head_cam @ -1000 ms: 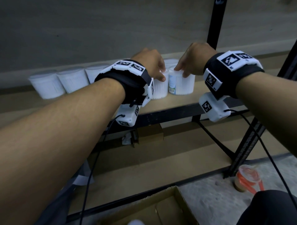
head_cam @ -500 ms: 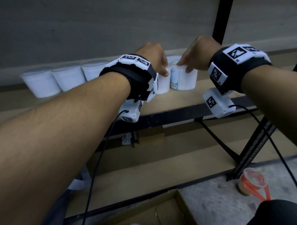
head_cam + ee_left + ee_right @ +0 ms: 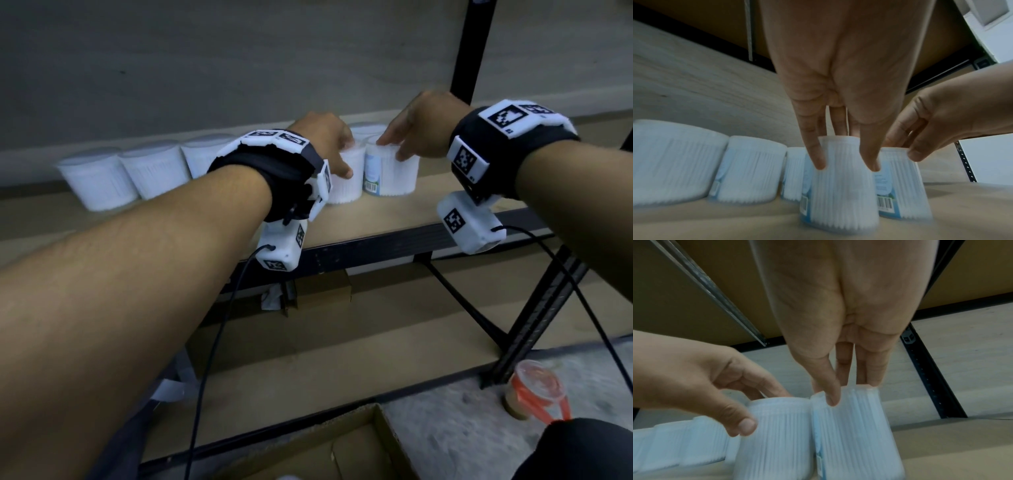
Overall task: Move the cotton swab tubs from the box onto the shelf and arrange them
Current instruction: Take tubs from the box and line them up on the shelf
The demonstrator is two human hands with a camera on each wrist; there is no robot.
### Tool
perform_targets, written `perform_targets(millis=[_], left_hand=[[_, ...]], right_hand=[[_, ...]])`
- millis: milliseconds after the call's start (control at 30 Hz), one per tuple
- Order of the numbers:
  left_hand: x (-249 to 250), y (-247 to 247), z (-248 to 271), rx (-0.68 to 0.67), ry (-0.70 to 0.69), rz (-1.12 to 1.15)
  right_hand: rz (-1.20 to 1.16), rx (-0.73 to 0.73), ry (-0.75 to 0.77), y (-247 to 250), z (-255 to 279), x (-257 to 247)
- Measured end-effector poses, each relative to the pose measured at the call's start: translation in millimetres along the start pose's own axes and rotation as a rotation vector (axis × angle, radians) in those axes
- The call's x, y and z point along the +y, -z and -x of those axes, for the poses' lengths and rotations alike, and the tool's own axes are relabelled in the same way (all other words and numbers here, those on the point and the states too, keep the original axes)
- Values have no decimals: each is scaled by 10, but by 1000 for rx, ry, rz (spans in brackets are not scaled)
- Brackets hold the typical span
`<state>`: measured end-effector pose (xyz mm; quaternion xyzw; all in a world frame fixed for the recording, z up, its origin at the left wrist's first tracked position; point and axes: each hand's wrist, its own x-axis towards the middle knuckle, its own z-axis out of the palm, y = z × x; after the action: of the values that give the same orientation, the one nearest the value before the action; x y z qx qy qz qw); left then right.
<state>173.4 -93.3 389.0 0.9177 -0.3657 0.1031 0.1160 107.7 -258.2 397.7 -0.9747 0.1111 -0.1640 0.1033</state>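
Two white cotton swab tubs stand side by side on the wooden shelf [image 3: 376,219]. My left hand [image 3: 337,156] grips the left tub [image 3: 346,185] from above, thumb and one finger down its front [image 3: 842,186]. My right hand [image 3: 397,145] grips the right tub [image 3: 394,174], which has a blue label; the thumb is on its front [image 3: 851,426] and the fingers lie behind its rim. Three more tubs [image 3: 154,174] stand in a row to the left, and another tub [image 3: 368,129] stands behind the hands. An open cardboard box [image 3: 308,452] lies at the bottom edge.
A black upright post [image 3: 469,48] rises just right of my right hand. A lower shelf board [image 3: 342,342] runs beneath. A drink cup with an orange lid [image 3: 534,390] stands on the floor at right. Cables hang from both wrist cameras.
Both hands stay on the same two tubs in about the same place on the shelf. Only the head view has shifted a little.
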Motion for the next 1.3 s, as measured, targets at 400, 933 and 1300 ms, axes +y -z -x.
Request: perform_targets(millis=[400,933,1300], left_hand=[[-151,234,697,44,-57,66],[-248,241,1498,42,-63,147],[-544,-641,2144,-424,67,214]], right_hand=[[23,30,130,142,531,-102],[-64,-50,175,-53,1134,-417],[-252,-377,205,-1131,1668,-704]])
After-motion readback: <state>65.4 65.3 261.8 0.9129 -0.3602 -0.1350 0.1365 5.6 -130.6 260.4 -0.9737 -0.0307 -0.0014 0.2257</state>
